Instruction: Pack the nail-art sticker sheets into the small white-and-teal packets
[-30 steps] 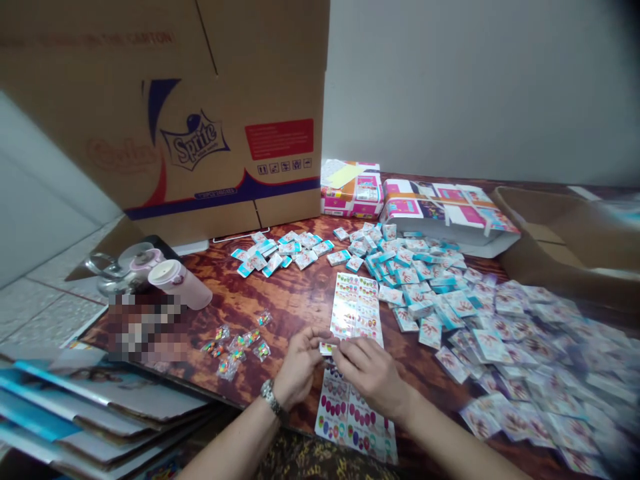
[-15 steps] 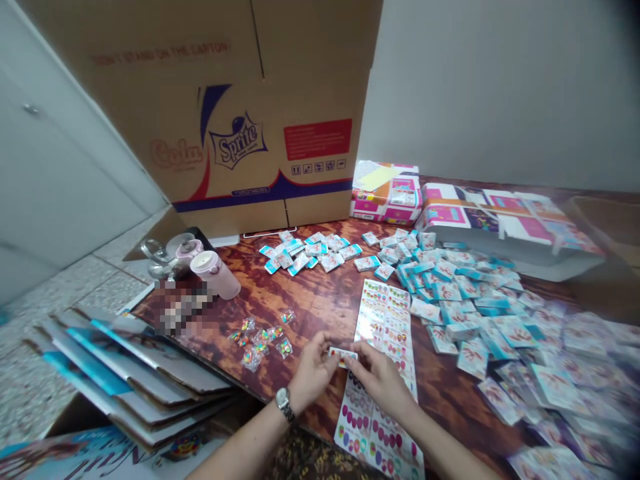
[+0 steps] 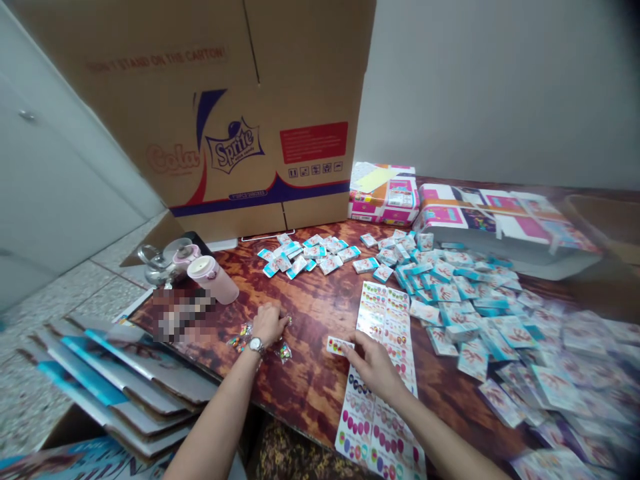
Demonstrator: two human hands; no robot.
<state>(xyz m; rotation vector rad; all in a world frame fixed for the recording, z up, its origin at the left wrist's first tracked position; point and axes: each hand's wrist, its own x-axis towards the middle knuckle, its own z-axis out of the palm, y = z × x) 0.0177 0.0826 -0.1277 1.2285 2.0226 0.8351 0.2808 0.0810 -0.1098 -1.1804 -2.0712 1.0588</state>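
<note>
My right hand [image 3: 373, 367] pinches the end of a small cut sticker strip [image 3: 339, 345] just above a long sheet of colourful stickers [image 3: 385, 327]. A second sticker sheet [image 3: 375, 427] lies nearer me, under that wrist. My left hand [image 3: 269, 325], with a wristwatch [image 3: 257, 345], rests curled over a small group of clear bags of colourful bits [image 3: 284, 352]. Those bags are partly hidden beneath it, and I cannot tell whether it grips one.
A wood-grain table [image 3: 310, 373] carries several piles of white-and-blue sachets [image 3: 460, 320], a pink bottle [image 3: 213, 279] and pink-printed packs [image 3: 385, 200]. A large Sprite carton [image 3: 240, 133] stands behind. Flattened cartons [image 3: 125, 373] are stacked at the left edge.
My left hand has moved away from the right, out to the bags at the left. The sticker strip stays with my right hand, and the view has barely shifted.
</note>
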